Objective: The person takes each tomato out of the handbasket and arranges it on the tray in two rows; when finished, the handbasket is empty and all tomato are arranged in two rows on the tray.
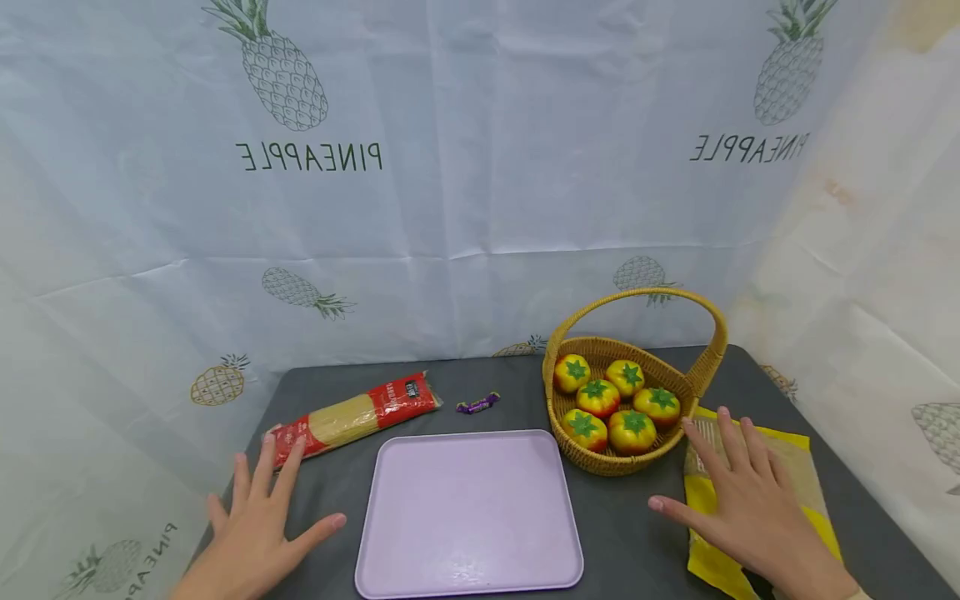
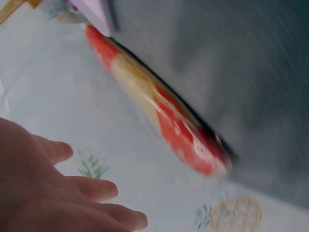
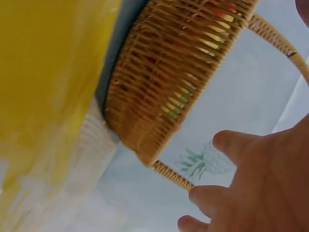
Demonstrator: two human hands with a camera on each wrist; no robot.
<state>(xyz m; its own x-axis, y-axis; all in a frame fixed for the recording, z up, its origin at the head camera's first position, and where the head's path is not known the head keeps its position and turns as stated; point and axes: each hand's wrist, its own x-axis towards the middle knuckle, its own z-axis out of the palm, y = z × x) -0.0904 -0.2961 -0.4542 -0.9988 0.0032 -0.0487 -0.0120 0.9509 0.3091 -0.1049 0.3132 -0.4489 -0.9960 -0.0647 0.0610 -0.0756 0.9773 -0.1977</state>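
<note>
My left hand (image 1: 258, 529), fingers spread and holding nothing, is nearest to a red-ended pack of dried noodles (image 1: 345, 419). That pack also crosses the middle of the left wrist view (image 2: 137, 87). On the right, my right hand (image 1: 757, 504) is spread above a yellow bag with a clear window (image 1: 708, 550) and grips nothing; whether it touches the bag I cannot tell. A wicker basket (image 1: 600, 465) with a tall handle stands just beyond its fingertips. Several yellow-red persimmon-like fruits (image 1: 598, 398) with green leafy tops lie in the basket.
Between the hands a flat lilac tray (image 1: 468, 517) lies on the dark grey table (image 1: 330, 483). A small purple-wrapped candy (image 1: 477, 403) lies behind it. Pineapple-print cloth (image 1: 480, 167) hangs behind and beside the table.
</note>
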